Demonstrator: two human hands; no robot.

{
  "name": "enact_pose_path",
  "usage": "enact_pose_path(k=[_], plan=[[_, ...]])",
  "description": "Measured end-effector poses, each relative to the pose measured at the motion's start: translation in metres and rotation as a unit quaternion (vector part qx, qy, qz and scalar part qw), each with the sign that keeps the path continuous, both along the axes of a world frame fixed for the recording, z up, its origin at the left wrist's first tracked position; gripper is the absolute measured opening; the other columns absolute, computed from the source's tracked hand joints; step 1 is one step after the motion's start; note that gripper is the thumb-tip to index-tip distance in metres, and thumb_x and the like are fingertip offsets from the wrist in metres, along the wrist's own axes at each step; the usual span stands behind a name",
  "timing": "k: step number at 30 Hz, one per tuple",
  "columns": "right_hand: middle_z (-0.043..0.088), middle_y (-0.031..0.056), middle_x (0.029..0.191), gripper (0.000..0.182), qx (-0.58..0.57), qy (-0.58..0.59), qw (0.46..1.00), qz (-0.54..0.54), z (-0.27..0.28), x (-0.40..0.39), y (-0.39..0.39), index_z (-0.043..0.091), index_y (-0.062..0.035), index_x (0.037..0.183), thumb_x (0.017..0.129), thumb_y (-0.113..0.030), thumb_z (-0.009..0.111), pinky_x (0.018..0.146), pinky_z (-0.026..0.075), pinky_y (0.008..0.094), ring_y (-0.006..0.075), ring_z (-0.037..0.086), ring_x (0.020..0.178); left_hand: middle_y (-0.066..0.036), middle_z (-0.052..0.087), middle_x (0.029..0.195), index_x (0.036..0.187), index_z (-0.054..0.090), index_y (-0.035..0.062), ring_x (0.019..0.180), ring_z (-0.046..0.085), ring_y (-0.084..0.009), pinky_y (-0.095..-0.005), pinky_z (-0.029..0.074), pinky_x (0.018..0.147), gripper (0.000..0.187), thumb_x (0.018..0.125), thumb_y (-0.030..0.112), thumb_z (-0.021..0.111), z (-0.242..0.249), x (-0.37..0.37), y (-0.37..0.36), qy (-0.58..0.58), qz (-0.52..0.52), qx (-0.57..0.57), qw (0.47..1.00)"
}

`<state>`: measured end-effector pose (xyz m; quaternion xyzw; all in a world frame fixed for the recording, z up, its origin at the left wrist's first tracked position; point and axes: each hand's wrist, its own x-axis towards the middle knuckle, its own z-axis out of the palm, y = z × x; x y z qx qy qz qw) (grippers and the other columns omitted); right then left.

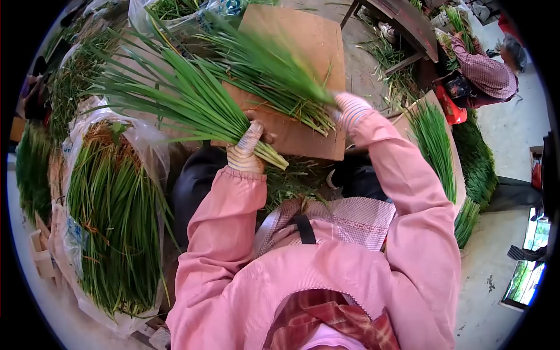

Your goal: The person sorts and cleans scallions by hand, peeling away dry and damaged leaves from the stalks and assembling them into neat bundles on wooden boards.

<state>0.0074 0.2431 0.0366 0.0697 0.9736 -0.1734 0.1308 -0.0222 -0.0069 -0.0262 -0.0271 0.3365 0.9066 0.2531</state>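
Observation:
My left hand [248,146], in a striped glove with bare fingertips, is wrapped round a bunch of long green leafy stalks [198,96]; their pale cut ends stick out toward the lower right. At the right edge of a brown board [280,144], my gloved right hand [352,111] is closed on the base of a second green bunch [274,61], whose leaves are blurred by motion. Loose stalks [291,111] lie on the board beneath that bunch.
A large heap of stalks [116,216] fills a plastic bag [157,151] at the left. More stalks [434,146] lie on a board at the right. Beyond them sits another person [484,73] holding greens. A dark wooden stool [408,23] stands at the top right.

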Motion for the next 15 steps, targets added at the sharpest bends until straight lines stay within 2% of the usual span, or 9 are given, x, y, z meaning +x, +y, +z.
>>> enact_pose_path(k=[2, 4, 8, 10, 11, 12, 13, 14, 15], plan=[[0.047, 0.0203, 0.106, 0.036, 0.122, -0.05, 0.991, -0.034, 0.001, 0.013, -0.01, 0.048, -0.0113, 0.109, 0.075, -0.021, 0.055, 0.081, 0.04, 0.0364, 0.0338, 0.047, 0.097, 0.0, 0.053, 0.071, 0.104, 0.047, 0.0178, 0.06, 0.052, -0.0209, -0.0427, 0.048, 0.05, 0.032, 0.075, 0.014, 0.061, -0.001, -0.003, 0.0, -0.019, -0.026, 0.059, 0.998], [0.047, 0.0177, 0.108, 0.039, 0.151, -0.021, 0.987, -0.042, -0.001, 0.009, 0.001, 0.046, -0.0135, 0.11, 0.075, -0.029, 0.052, 0.08, 0.04, 0.039, 0.0335, 0.048, 0.095, -0.001, 0.055, 0.073, 0.105, 0.046, 0.0175, 0.06, 0.052, -0.0195, -0.0393, 0.047, 0.056, 0.032, 0.076, 0.012, 0.059, -0.009, -0.006, 0.001, 0.005, -0.021, 0.081, 0.996], [0.049, 0.0163, 0.105, 0.037, 0.276, 0.154, 0.949, -0.003, 0.034, 0.014, 0.009, 0.051, -0.0092, 0.104, 0.072, -0.027, 0.058, 0.077, 0.043, 0.0351, 0.0313, 0.052, 0.088, -0.006, 0.058, 0.079, 0.103, 0.047, 0.014, 0.064, 0.056, -0.0202, -0.0381, 0.047, 0.057, 0.034, 0.073, 0.01, 0.063, -0.004, -0.017, -0.008, -0.019, -0.096, 0.19, 0.977], [0.054, 0.0118, 0.096, 0.038, 0.167, 0.176, 0.968, -0.067, 0.034, 0.013, 0.031, 0.053, -0.0051, 0.101, 0.072, -0.03, 0.059, 0.069, 0.045, 0.0281, 0.0219, 0.055, 0.079, -0.014, 0.058, 0.082, 0.105, 0.047, 0.0094, 0.065, 0.059, -0.0279, -0.0433, 0.051, 0.053, 0.032, 0.075, 0.005, 0.058, 0.001, -0.016, -0.006, 0.051, -0.053, 0.09, 0.993], [0.055, 0.0048, 0.073, 0.039, 0.056, 0.266, 0.961, -0.058, 0.033, 0.012, 0.033, 0.056, -0.0037, 0.094, 0.074, -0.037, 0.057, 0.054, 0.041, 0.0229, 0.0128, 0.05, 0.062, -0.016, 0.058, 0.083, 0.106, 0.048, 0.0083, 0.066, 0.06, -0.0305, -0.0447, 0.052, 0.051, 0.032, 0.076, 0.005, 0.057, 0.0, -0.01, -0.002, 0.107, 0.007, 0.009, 0.994], [0.055, 0.0048, 0.073, 0.039, 0.056, 0.265, 0.961, -0.058, 0.029, 0.016, 0.034, 0.056, -0.0037, 0.094, 0.074, -0.037, 0.057, 0.054, 0.041, 0.0229, 0.0128, 0.05, 0.062, -0.016, 0.058, 0.083, 0.106, 0.048, 0.0083, 0.066, 0.06, -0.0305, -0.0447, 0.052, 0.051, 0.032, 0.076, 0.005, 0.057, -0.002, -0.008, -0.002, 0.105, 0.007, 0.009, 0.994], [0.05, 0.0023, 0.064, 0.04, -0.065, 0.129, 0.973, -0.18, 0.023, 0.022, 0.032, 0.056, -0.0053, 0.092, 0.074, -0.041, 0.056, 0.049, 0.037, 0.0228, 0.0112, 0.045, 0.056, -0.015, 0.058, 0.081, 0.104, 0.049, 0.0078, 0.065, 0.06, -0.0291, -0.0437, 0.052, 0.05, 0.03, 0.076, 0.006, 0.058, -0.002, -0.007, -0.003, 0.051, 0.003, 0.033, 0.998], [0.046, -0.0003, 0.056, 0.041, -0.184, -0.011, 0.938, -0.292, 0.027, 0.029, 0.02, 0.057, -0.0069, 0.09, 0.075, -0.045, 0.056, 0.044, 0.033, 0.0226, 0.0095, 0.041, 0.05, -0.014, 0.058, 0.078, 0.102, 0.05, 0.0073, 0.064, 0.06, -0.0277, -0.0428, 0.052, 0.049, 0.028, 0.076, 0.007, 0.058, -0.001, -0.007, -0.004, -0.002, -0.001, 0.057, 0.998], [0.041, -0.0025, 0.05, 0.043, -0.204, 0.001, 0.943, -0.262, 0.021, 0.038, 0.013, 0.057, -0.0099, 0.09, 0.074, -0.05, 0.054, 0.037, 0.025, 0.0226, 0.0082, 0.033, 0.041, -0.009, 0.057, 0.072, 0.096, 0.054, 0.008, 0.059, 0.058, -0.0244, -0.0456, 0.052, 0.052, 0.019, 0.078, 0.013, 0.057, -0.005, -0.001, 0.0, -0.003, 0.054, -0.048, 0.997]])
